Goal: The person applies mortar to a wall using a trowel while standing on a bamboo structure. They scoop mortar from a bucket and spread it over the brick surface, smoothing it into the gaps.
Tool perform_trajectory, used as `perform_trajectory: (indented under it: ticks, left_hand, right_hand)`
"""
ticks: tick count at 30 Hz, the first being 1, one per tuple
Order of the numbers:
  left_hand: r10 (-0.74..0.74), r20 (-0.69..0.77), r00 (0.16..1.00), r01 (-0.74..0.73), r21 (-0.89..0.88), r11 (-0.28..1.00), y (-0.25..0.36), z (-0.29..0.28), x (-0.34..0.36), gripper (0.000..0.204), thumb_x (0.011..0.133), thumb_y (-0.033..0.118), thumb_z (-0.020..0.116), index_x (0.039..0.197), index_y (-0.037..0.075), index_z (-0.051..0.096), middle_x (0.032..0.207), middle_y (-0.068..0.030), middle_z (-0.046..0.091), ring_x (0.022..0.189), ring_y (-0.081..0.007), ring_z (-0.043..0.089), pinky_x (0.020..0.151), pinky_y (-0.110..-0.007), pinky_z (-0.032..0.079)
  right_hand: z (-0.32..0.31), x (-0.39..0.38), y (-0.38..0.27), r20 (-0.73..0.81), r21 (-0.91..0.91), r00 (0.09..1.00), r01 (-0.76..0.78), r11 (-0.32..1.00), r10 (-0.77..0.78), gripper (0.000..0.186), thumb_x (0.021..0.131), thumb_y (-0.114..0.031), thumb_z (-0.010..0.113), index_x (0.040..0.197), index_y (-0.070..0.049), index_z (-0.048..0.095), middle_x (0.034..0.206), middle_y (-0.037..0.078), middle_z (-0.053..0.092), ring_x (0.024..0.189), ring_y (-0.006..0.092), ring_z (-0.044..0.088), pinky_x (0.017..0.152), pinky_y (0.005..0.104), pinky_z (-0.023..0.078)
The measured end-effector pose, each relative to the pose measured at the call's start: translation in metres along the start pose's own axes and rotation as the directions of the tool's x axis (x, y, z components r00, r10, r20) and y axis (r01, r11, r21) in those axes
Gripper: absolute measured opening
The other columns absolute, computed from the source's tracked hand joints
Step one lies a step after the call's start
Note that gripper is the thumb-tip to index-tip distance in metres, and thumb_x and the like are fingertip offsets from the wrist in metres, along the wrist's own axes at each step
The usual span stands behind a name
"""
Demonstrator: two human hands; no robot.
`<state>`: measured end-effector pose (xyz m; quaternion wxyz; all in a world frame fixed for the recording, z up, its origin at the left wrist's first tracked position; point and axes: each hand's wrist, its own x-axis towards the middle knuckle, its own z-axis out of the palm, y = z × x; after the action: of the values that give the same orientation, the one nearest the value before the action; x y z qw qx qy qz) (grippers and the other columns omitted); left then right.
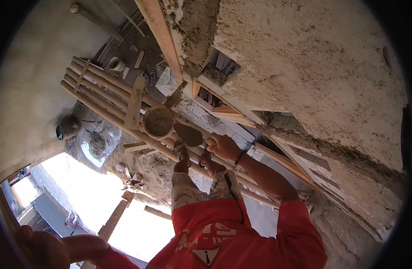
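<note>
My right hand (220, 145) grips a trowel (188, 133) with a grey blade, held over a scaffold of round poles (96, 96), just right of a round bucket (157, 123) with grey-brown mix inside. My feet, in sandals, stand on the poles below the trowel. A short board (134, 103) lies across the poles beside the bucket. At the lower left, my left hand (40, 246) is raised near the rim of the view, fingers curled; what it holds, if anything, is hidden in shadow.
A rough plastered wall (313, 58) with wood-framed openings fills the right, a smooth wall (40, 80) the left. Below lie a white bucket (116, 63), a dark container (67, 127), a plastic sheet with dirt (93, 141) and scattered wood. Bright light comes through an opening at lower left.
</note>
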<state>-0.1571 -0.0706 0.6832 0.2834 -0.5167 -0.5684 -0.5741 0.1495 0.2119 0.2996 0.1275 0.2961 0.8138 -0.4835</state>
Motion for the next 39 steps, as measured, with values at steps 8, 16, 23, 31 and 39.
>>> perform_trajectory:
  ticks: [8,16,23,31,39]
  left_hand:
    - [-0.969,0.181,0.171,0.959,0.195,0.205,-0.084,0.135,-0.395,0.036,0.095,0.014,0.053,0.127,-0.001,0.048,0.095,-0.0142,0.066,0.085,-0.0258,0.067,0.07,-0.033,0.056]
    - [-0.738,0.596,-0.316,0.887,0.461,-0.008,-0.008,0.244,-0.701,0.048,0.083,0.018,0.069,0.127,0.001,0.059,0.103,-0.0189,0.071,0.097,-0.0381,0.069,0.087,-0.045,0.053]
    - [-0.665,0.726,-0.177,0.812,0.489,0.318,-0.02,0.28,-0.745,0.055,0.085,0.02,0.065,0.137,0.007,0.053,0.11,-0.0185,0.068,0.095,-0.0355,0.069,0.086,-0.051,0.05]
    - [-0.656,0.679,-0.331,0.9,0.435,-0.004,-0.038,0.276,-0.711,0.052,0.087,0.017,0.062,0.136,0.005,0.055,0.107,-0.0182,0.068,0.091,-0.0299,0.068,0.082,-0.041,0.053]
    - [-0.755,0.612,-0.236,0.896,0.438,0.076,-0.04,0.271,-0.71,0.032,0.081,0.014,0.064,0.108,-0.004,0.065,0.105,-0.0214,0.067,0.093,-0.0378,0.067,0.083,-0.049,0.052]
  right_hand:
    - [0.11,0.076,0.098,0.097,-0.159,0.98,-0.156,0.975,0.173,0.04,0.084,-0.027,0.065,0.116,-0.004,0.063,0.103,0.024,0.067,0.097,0.0421,0.067,0.086,0.0504,0.054]
    - [0.205,0.255,0.157,0.067,-0.513,0.997,0.067,0.856,-0.038,0.028,0.085,-0.022,0.063,0.107,-0.005,0.064,0.081,0.022,0.07,0.078,0.0402,0.069,0.072,0.0508,0.057]
    - [0.27,0.4,0.163,0.293,-0.693,0.952,0.274,0.666,-0.087,0.023,0.086,-0.021,0.063,0.096,0.0,0.066,0.087,0.021,0.071,0.084,0.035,0.071,0.073,0.046,0.057]
    - [0.373,0.439,0.17,0.261,-0.512,0.936,0.341,0.788,-0.236,0.027,0.087,-0.023,0.064,0.104,-0.003,0.068,0.094,0.022,0.07,0.09,0.0395,0.068,0.077,0.0491,0.056]
    - [0.395,0.412,0.212,0.119,-0.296,0.904,0.427,0.854,-0.411,0.041,0.09,-0.029,0.066,0.125,-0.008,0.059,0.109,0.019,0.068,0.094,0.0395,0.067,0.078,0.0489,0.056]
